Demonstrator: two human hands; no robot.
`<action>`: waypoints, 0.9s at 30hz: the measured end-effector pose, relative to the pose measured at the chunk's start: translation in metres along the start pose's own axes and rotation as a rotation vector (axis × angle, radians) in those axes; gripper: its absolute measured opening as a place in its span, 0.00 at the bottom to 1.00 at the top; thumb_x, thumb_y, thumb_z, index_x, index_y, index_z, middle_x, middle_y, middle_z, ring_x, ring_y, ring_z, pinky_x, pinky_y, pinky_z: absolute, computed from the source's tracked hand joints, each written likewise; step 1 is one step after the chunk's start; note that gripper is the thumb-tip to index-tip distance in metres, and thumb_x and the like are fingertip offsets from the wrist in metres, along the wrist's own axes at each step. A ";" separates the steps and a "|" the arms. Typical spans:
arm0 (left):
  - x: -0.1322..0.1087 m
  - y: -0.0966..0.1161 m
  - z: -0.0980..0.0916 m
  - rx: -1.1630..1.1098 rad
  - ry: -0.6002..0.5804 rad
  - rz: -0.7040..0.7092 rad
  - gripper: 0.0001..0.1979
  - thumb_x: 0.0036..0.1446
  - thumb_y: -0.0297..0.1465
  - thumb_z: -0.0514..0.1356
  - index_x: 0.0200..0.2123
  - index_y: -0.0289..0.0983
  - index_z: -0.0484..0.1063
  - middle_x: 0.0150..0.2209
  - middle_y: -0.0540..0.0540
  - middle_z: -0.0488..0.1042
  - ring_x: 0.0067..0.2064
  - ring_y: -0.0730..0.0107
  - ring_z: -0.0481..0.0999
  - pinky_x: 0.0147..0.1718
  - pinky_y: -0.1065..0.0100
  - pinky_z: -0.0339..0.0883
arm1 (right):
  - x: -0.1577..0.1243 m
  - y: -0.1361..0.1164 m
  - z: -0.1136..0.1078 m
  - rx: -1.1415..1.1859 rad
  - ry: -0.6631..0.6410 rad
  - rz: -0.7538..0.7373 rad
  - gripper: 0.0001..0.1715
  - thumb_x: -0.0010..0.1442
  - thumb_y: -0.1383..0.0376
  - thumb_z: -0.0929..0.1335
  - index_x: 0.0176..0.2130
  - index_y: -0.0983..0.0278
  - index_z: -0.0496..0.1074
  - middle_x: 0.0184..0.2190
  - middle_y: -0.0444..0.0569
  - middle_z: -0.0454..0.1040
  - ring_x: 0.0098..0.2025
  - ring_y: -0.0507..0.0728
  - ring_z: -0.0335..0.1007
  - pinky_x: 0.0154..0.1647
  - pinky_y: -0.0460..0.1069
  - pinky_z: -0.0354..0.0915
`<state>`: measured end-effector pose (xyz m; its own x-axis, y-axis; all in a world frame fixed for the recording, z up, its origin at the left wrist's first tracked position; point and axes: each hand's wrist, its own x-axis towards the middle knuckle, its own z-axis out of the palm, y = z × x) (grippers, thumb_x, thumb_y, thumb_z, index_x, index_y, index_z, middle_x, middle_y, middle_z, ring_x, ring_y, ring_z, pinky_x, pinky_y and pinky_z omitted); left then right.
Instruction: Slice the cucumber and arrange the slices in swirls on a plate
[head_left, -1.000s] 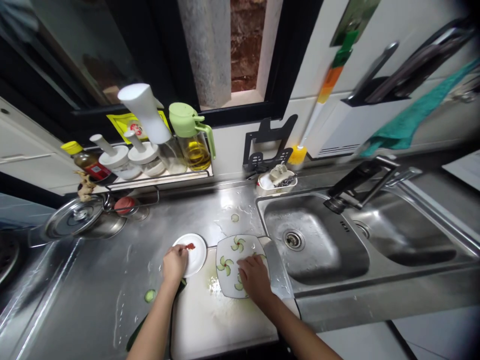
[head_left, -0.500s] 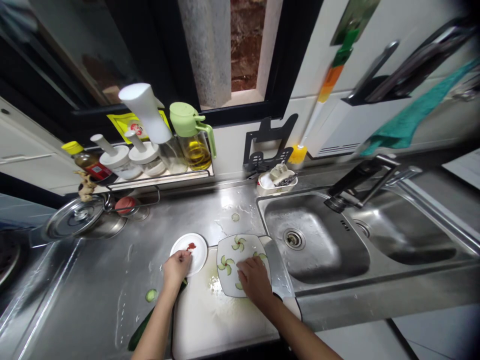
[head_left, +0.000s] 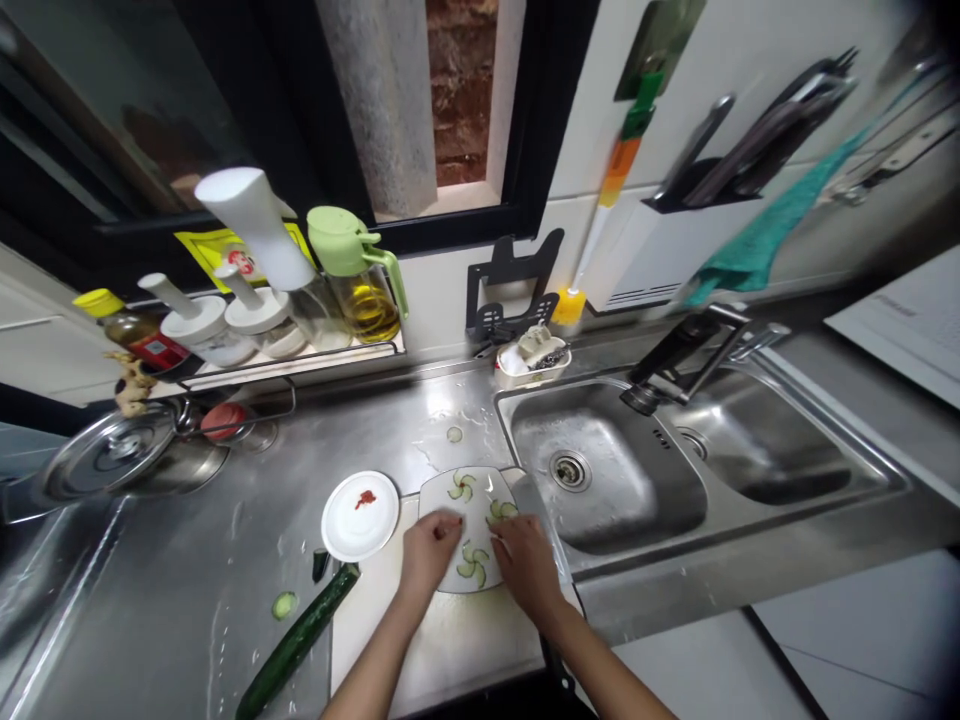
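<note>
A square white plate (head_left: pixel 480 482) bears pinwheels of cucumber slices (head_left: pixel 472 566), some with red bits at the centre. Over its left part, my left hand (head_left: pixel 429 555) is closed in a pinch, a tiny red bit at the fingertips. My right hand (head_left: pixel 528 568) lies at the plate's right edge, fingers stretched over the rim beside a pinwheel. A small round white plate (head_left: pixel 360 535) with red bits (head_left: pixel 365 498) stands to the left. Beneath the square plate is a pale cutting board (head_left: pixel 457 645). A long cucumber (head_left: pixel 296 645) leans onto the board's left edge.
A cucumber end (head_left: pixel 283 605) and a dark green piece (head_left: pixel 320 565) lie on the steel counter. The double sink (head_left: pixel 607 480) is at right. Oil jug (head_left: pixel 367 300) and seasoning jars (head_left: pixel 266 325) stand on a rack behind; a lidded pot (head_left: pixel 120 450) sits at left.
My left hand has moved right, from the small round plate to over the square plate, with a red bit. The square plate appears turned. My right hand has shifted towards its right edge.
</note>
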<state>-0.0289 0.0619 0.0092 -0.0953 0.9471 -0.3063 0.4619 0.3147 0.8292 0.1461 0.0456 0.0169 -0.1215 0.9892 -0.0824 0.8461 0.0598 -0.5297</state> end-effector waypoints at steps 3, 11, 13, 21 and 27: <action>-0.001 0.015 0.026 0.038 -0.018 0.005 0.08 0.51 0.33 0.58 0.30 0.38 0.77 0.29 0.49 0.79 0.28 0.74 0.73 0.32 0.71 0.65 | -0.005 0.015 -0.006 -0.020 0.017 0.052 0.13 0.59 0.68 0.63 0.40 0.60 0.76 0.36 0.50 0.75 0.43 0.60 0.65 0.44 0.52 0.58; 0.002 0.023 0.067 0.163 -0.038 0.027 0.07 0.52 0.30 0.58 0.30 0.37 0.76 0.31 0.48 0.78 0.35 0.70 0.75 0.38 0.69 0.63 | -0.007 0.027 -0.009 -0.022 0.037 0.131 0.13 0.58 0.69 0.64 0.40 0.62 0.76 0.35 0.49 0.75 0.43 0.59 0.64 0.43 0.50 0.57; 0.003 0.023 0.071 0.202 -0.028 0.051 0.07 0.53 0.30 0.58 0.31 0.37 0.76 0.32 0.47 0.78 0.36 0.69 0.74 0.39 0.69 0.63 | -0.005 0.028 -0.007 -0.015 0.038 0.122 0.13 0.59 0.69 0.63 0.40 0.62 0.76 0.35 0.49 0.75 0.43 0.59 0.63 0.43 0.50 0.56; 0.006 0.020 0.081 0.252 -0.016 0.092 0.07 0.53 0.29 0.57 0.29 0.38 0.75 0.30 0.48 0.75 0.36 0.70 0.72 0.37 0.70 0.60 | 0.002 0.031 -0.003 0.001 0.057 0.078 0.14 0.61 0.67 0.61 0.41 0.62 0.75 0.35 0.49 0.74 0.41 0.59 0.61 0.43 0.50 0.55; 0.007 0.019 0.083 0.252 0.015 0.095 0.06 0.53 0.28 0.57 0.29 0.38 0.75 0.30 0.48 0.75 0.35 0.70 0.72 0.37 0.70 0.60 | 0.008 0.030 -0.002 -0.018 0.039 0.064 0.14 0.61 0.67 0.61 0.41 0.61 0.75 0.35 0.49 0.74 0.41 0.58 0.61 0.43 0.50 0.54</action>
<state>0.0522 0.0694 -0.0160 -0.0530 0.9732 -0.2238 0.6744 0.2002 0.7107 0.1716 0.0552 0.0015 -0.0468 0.9955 -0.0822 0.8605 -0.0016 -0.5095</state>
